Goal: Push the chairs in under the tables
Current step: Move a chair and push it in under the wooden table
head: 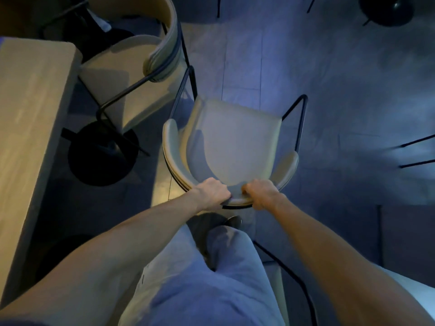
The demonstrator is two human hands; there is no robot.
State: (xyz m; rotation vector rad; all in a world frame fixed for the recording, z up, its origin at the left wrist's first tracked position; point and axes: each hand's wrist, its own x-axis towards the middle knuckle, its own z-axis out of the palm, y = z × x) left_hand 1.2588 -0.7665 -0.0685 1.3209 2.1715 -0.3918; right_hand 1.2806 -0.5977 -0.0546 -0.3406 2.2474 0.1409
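A pale padded chair [231,147] with a curved backrest and black metal frame stands on the floor in front of me, out in the aisle and apart from the table. My left hand [213,194] and my right hand [261,192] both grip the top of its backrest, close together. The wooden table [30,118] runs along the left edge of the view. A second pale chair [131,74] stands tucked against that table's side, just left of the chair I hold.
The table's round black base [102,158] sits on the floor between table and chairs. Another black frame and pale seat [289,274] are close behind my right leg. Thin black chair legs [416,151] show at the right edge. Grey tiled floor lies ahead.
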